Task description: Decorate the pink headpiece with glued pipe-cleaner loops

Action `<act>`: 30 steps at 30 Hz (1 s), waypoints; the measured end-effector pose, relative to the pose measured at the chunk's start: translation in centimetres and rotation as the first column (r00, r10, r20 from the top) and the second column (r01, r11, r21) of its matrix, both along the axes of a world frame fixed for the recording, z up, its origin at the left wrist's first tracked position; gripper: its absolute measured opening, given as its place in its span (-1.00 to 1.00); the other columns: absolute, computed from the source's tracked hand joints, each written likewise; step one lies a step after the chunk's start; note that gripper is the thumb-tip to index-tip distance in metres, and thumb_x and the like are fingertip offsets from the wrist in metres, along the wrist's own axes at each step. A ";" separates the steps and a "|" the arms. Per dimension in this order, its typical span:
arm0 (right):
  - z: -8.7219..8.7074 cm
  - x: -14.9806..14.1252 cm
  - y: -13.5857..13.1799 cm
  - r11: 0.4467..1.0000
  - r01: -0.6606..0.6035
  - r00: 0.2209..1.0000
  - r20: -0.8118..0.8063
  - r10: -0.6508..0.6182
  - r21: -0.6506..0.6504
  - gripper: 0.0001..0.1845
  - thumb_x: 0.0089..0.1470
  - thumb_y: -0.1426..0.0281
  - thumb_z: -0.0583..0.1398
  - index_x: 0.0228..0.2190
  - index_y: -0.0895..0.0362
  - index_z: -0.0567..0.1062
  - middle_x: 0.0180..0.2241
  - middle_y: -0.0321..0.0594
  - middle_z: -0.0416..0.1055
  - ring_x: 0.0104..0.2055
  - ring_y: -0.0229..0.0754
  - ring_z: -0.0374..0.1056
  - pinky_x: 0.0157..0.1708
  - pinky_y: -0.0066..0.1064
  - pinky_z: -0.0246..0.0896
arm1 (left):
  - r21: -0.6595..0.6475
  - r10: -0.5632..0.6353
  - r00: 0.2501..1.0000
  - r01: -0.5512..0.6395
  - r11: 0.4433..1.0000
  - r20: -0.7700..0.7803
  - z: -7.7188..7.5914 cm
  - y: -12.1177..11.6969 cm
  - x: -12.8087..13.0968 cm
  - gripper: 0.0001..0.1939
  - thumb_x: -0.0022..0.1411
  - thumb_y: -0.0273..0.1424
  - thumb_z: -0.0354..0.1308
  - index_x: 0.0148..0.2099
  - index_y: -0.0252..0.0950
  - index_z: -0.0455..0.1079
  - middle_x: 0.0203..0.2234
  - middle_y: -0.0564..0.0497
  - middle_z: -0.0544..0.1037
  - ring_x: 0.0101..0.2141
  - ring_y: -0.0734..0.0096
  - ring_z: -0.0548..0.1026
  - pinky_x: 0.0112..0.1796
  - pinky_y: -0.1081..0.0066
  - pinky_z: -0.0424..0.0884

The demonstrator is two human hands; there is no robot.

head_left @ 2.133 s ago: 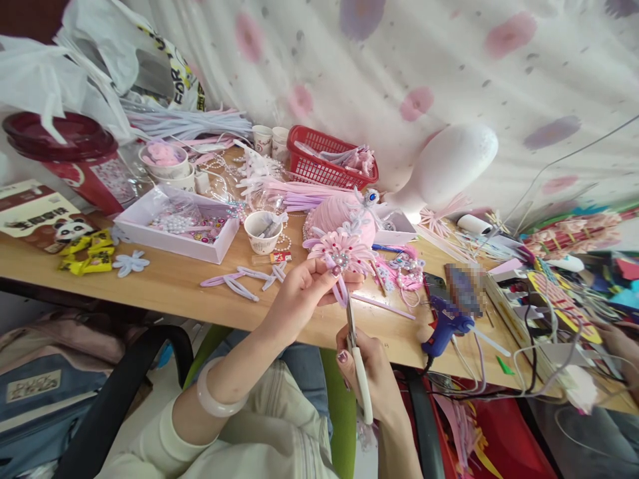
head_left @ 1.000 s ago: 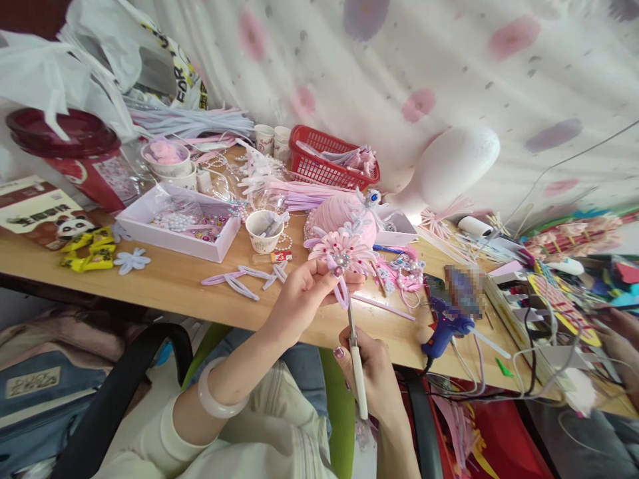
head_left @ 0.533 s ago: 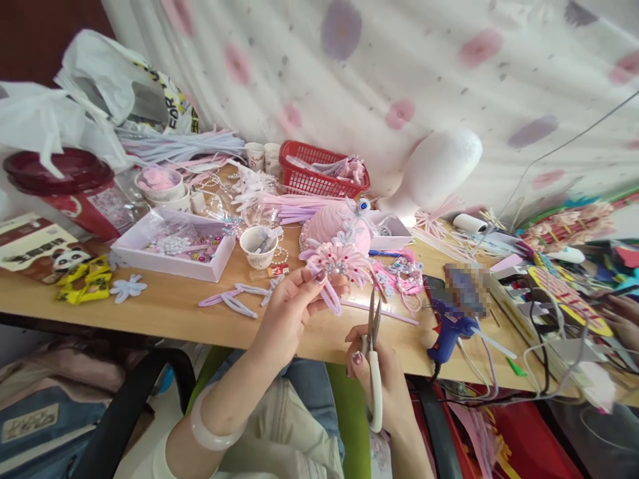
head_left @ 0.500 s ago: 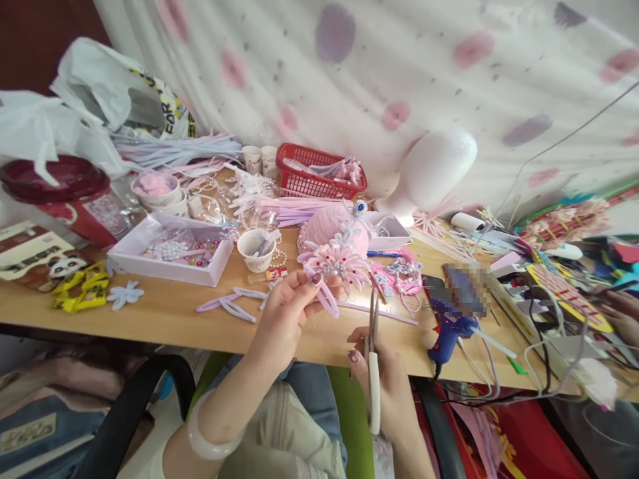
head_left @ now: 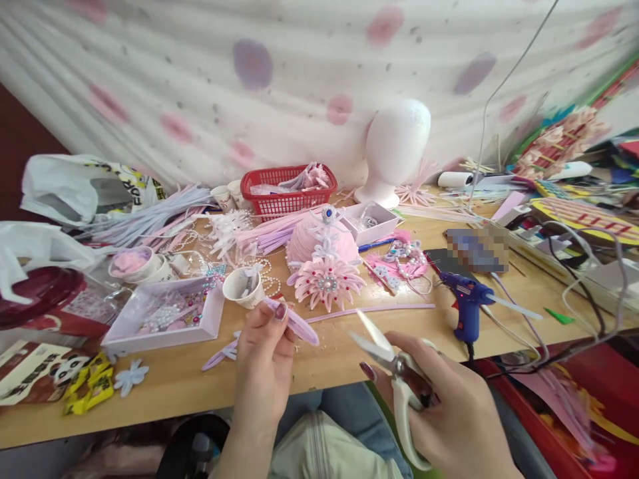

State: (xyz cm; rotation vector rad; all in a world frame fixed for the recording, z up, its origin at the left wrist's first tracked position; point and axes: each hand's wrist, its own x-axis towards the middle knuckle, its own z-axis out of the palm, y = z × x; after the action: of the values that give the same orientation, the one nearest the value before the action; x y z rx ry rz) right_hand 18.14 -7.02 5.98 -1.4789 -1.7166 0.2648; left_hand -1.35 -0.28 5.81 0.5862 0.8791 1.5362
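My left hand [head_left: 267, 356] is closed around a lilac pipe cleaner loop [head_left: 299, 324], pinched between thumb and fingers above the front of the table. In my right hand [head_left: 444, 406] is a pair of white-handled scissors [head_left: 394, 369], blades parted and pointing up and left toward the loop, not touching it. Behind the loop stands a pink flower ornament [head_left: 327, 283] with red beads, in front of a ball of pink yarn [head_left: 319, 239]. A straight lilac pipe cleaner [head_left: 372, 311] lies on the table between my hands and the flower.
A blue glue gun [head_left: 466, 299] with its cord is to the right, near a power strip [head_left: 532, 229]. On the left are a bead box [head_left: 164, 339], a paper cup [head_left: 243, 287] and yellow wrapped sweets [head_left: 90, 386]. A red basket [head_left: 289, 199] and a white foam head [head_left: 399, 146] stand behind.
My right hand has turned the scissors from upright and closed to tilted left with blades apart. My left hand with the loop has moved lower and away from the flower. The view has shifted.
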 end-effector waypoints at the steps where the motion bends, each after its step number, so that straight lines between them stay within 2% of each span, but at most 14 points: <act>1: -0.1 -0.4 0.2 0.997 -0.016 0.991 -0.136 0.006 -0.074 -0.80 0.09 0.26 0.33 -0.21 0.02 0.55 -0.64 -0.38 0.38 -0.67 -0.27 0.24 -0.65 -0.45 0.09 | -0.013 -0.015 1.000 0.015 1.000 0.016 0.0 -0.1 0.2 -0.72 0.01 -0.24 0.50 -0.36 -0.24 0.50 -0.49 0.17 0.51 -0.49 0.65 0.45 -0.44 0.66 0.44; 3: -0.4 -1.2 0.9 0.977 -0.072 0.910 -0.415 -0.017 -0.199 -0.74 0.10 0.17 0.33 -0.24 0.04 0.52 -0.57 -0.33 0.46 -0.59 -0.23 0.34 -0.59 -0.44 0.22 | -0.031 -0.023 0.998 0.024 0.999 0.051 0.1 -0.2 0.8 -0.72 -0.01 -0.30 0.52 -0.38 -0.27 0.48 -0.54 0.18 0.48 -0.54 0.67 0.42 -0.49 0.69 0.38; 6: -0.9 -2.6 2.1 0.943 -0.192 0.705 -0.707 -0.059 -0.271 -0.62 -0.01 0.11 0.40 -0.24 0.07 0.50 -0.43 -0.19 0.58 -0.40 -0.09 0.52 -0.40 -0.33 0.42 | -0.015 -0.061 0.998 0.061 0.998 -0.006 0.0 -0.3 1.4 -0.71 0.00 -0.30 0.51 -0.38 -0.30 0.47 -0.55 0.16 0.48 -0.57 0.67 0.40 -0.51 0.68 0.35; 9: -1.1 -3.7 3.1 0.913 -0.318 0.528 -0.847 -0.054 -0.257 -0.56 -0.15 0.15 0.48 -0.30 0.06 0.48 -0.48 -0.23 0.56 -0.44 -0.10 0.51 -0.42 -0.33 0.42 | -0.005 -0.084 0.994 0.084 0.996 -0.068 -0.1 -0.5 1.7 -0.70 0.01 -0.27 0.50 -0.38 -0.30 0.47 -0.57 0.16 0.47 -0.58 0.66 0.37 -0.53 0.66 0.34; 12: -1.2 -4.4 3.6 0.909 -0.355 0.429 -0.902 -0.047 -0.216 -0.54 -0.22 0.17 0.50 -0.33 0.06 0.46 -0.57 -0.33 0.49 -0.59 -0.22 0.38 -0.56 -0.42 0.30 | -0.009 -0.091 0.990 0.090 0.996 -0.108 0.0 -0.7 1.8 -0.69 -0.02 -0.25 0.51 -0.37 -0.31 0.49 -0.57 0.14 0.48 -0.59 0.62 0.38 -0.57 0.62 0.32; 18: -1.7 -4.5 3.8 0.885 -0.396 0.392 -0.917 -0.079 -0.245 -0.52 -0.21 0.14 0.48 -0.36 0.08 0.42 -0.59 -0.34 0.45 -0.65 -0.31 0.28 -0.67 -0.50 0.09 | -0.009 -0.115 0.988 0.114 0.993 -0.101 -0.1 -0.9 1.8 -0.68 -0.07 -0.24 0.52 -0.30 -0.31 0.59 -0.54 0.10 0.51 -0.54 0.59 0.41 -0.53 0.61 0.34; 25: -2.2 -4.6 3.5 0.887 -0.401 0.396 -0.916 -0.059 -0.230 -0.54 -0.18 0.20 0.48 -0.33 0.09 0.42 -0.61 -0.39 0.42 -0.63 -0.31 0.28 -0.64 -0.51 0.10 | -0.011 -0.119 0.993 0.119 0.993 -0.025 -0.1 -1.0 1.7 -0.68 -0.10 -0.25 0.54 -0.31 -0.31 0.62 -0.55 0.11 0.52 -0.54 0.61 0.41 -0.50 0.61 0.36; 28: -2.0 -4.8 3.6 0.881 -0.405 0.358 -0.929 -0.094 -0.246 -0.49 -0.28 0.22 0.52 -0.35 0.10 0.41 -0.57 -0.39 0.44 -0.62 -0.32 0.32 -0.66 -0.53 0.09 | -0.010 -0.143 0.990 0.143 0.990 -0.018 0.1 -1.0 1.6 -0.67 -0.12 -0.25 0.56 -0.32 -0.30 0.62 -0.55 0.10 0.54 -0.53 0.61 0.43 -0.48 0.62 0.39; 30: -1.8 -4.9 3.7 0.859 -0.446 0.314 -0.942 -0.114 -0.252 -0.48 -0.31 0.22 0.53 -0.37 0.09 0.41 -0.59 -0.41 0.41 -0.63 -0.31 0.31 -0.68 -0.53 0.10 | -0.019 -0.201 0.979 0.202 0.979 0.021 0.1 -1.0 1.4 -0.63 -0.13 -0.21 0.57 -0.30 -0.30 0.63 -0.55 0.10 0.53 -0.53 0.60 0.43 -0.47 0.60 0.40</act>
State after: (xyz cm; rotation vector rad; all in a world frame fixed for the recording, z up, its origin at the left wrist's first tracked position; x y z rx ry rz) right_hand 13.21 -3.32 4.19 -0.9962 -0.7691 1.4880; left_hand 0.04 -1.28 5.88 0.6254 0.7957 1.3456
